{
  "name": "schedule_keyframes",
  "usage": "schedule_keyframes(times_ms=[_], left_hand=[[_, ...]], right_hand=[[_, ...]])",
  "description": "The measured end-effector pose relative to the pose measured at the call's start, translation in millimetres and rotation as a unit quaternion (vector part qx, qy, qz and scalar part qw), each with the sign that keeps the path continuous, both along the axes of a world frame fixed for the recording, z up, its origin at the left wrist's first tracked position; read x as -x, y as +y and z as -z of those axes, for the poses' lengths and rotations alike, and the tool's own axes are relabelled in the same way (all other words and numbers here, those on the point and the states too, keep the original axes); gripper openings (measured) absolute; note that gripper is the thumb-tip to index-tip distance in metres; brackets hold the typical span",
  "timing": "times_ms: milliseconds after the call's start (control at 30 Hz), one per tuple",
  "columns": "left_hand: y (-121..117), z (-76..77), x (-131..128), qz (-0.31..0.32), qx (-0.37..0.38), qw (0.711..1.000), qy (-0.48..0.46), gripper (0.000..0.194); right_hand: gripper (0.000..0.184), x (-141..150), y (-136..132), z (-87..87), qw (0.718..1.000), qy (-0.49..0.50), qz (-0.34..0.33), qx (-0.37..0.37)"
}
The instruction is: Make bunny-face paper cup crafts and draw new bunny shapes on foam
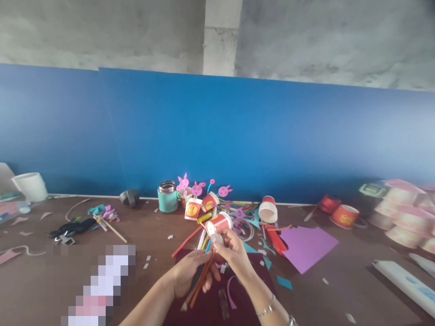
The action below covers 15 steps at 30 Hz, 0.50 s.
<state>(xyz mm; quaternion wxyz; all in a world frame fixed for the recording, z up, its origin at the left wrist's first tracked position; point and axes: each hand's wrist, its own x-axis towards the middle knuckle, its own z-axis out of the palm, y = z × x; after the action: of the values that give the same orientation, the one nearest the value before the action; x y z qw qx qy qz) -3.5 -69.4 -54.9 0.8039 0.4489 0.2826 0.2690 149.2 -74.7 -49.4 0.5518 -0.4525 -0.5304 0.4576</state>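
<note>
One tilted red-and-white paper cup (222,221) is held at its near end by the right hand (231,250), while the left hand (187,270), closer in, grips orange-brown pipe cleaners (205,278); open counter (326,303) spreads beyond a purple sheet (309,246), back edge along a blue partition (238,136).

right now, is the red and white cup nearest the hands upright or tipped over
Tipped: the red and white cup slants sideways, its round white end turned toward the camera.
</note>
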Motion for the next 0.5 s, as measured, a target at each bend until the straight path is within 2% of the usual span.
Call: schedule_keyframes(times_ms=[233,400,500], left_hand=[[-0.1,0.7,0.8,-0.002,0.044,0.999,-0.014,0.028],[0.1,1.3,1.4,0.007,0.032,0.999,0.006,0.032],[0.7,2.0,-1.1,0.004,0.031,0.999,0.022,0.035]], right_hand=[[0.039,-0.7,2.4,4.5,1.0,0.031,0.005,0.003],[0.042,-0.3,4.9,4.5,0.994,0.104,0.005,0.02],[0.042,1.1,4.4,4.3,0.995,0.101,0.014,0.016]])
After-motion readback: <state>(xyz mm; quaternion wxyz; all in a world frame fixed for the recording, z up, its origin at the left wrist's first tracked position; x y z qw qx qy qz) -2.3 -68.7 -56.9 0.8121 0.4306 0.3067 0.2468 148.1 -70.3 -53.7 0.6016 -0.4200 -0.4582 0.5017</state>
